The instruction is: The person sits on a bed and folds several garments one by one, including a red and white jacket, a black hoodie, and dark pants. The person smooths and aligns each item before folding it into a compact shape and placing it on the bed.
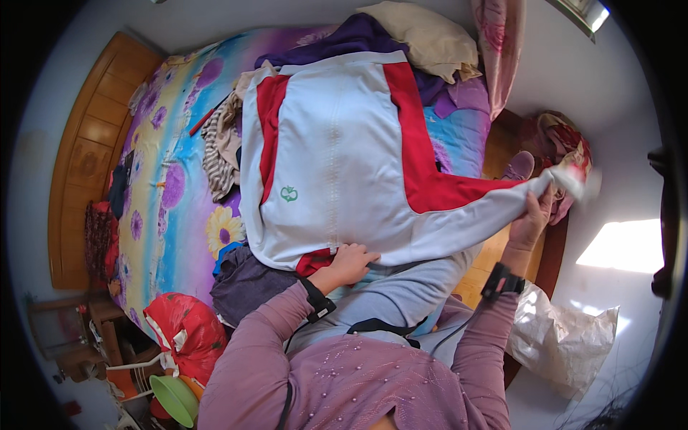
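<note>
A white jacket with red side panels [338,161] is spread over the bed and my lap. It has a small green emblem and a seam-like line down its middle. My left hand [352,263] rests on the jacket's near edge beside a red part of it; whether the fingers grip the cloth is hidden. Out to the right, my right hand [529,220] grips the right sleeve [484,207], which is stretched sideways with a motion-blurred end. The other sleeve is not plainly visible, perhaps folded along the left side.
Clothes surround the jacket on the flowered bedsheet [177,134]: a striped garment [217,150], a dark grey one [250,285] and purple cloth [333,45]. A cream pillow [430,37] lies at the back. A red bag [188,333] and green basin [174,400] stand left, a white sack [564,338] right.
</note>
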Tool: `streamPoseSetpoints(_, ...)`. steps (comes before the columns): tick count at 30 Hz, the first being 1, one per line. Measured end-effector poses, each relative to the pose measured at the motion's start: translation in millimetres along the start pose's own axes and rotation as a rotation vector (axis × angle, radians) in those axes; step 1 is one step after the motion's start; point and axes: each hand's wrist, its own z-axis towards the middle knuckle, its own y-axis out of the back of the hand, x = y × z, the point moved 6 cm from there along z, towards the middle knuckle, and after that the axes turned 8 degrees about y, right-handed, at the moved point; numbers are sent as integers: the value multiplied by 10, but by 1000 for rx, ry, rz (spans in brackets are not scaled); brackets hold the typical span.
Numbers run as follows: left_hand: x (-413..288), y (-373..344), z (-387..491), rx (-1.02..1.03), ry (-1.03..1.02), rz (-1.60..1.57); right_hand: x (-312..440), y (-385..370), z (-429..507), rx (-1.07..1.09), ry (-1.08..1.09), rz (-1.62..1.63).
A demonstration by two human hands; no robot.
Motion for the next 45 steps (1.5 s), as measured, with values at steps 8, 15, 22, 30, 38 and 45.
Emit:
streamPoseSetpoints(8, 1613, 154, -469, -87, 3, -2272, -317, -2053, -2146, 1361, 231, -775)
streamPoseSetpoints(15, 2124, 327, -1180, -643, 247, -2447, -911, -1209, -2183, 1382, 151, -1181)
streamPoseSetpoints(22, 2499, 596, -1235, -701, 655, -1383, -1201, -627, -2141, 1264, -120, -1375)
streamPoseSetpoints(30, 3812, 1371, -655, -1183, 772, -323, -1066, -702, -2186, 1176, -61, -1292)
streamPoseSetpoints(38, 4111, 1475, -185, -702, 803, -973, -863, -1204, -2342, 999, 61, -1013)
streamPoseSetpoints(45, 3402, 2228, -567, -592, 320, -1741, -1111, -1165, -2733, 1139, -199, -989)
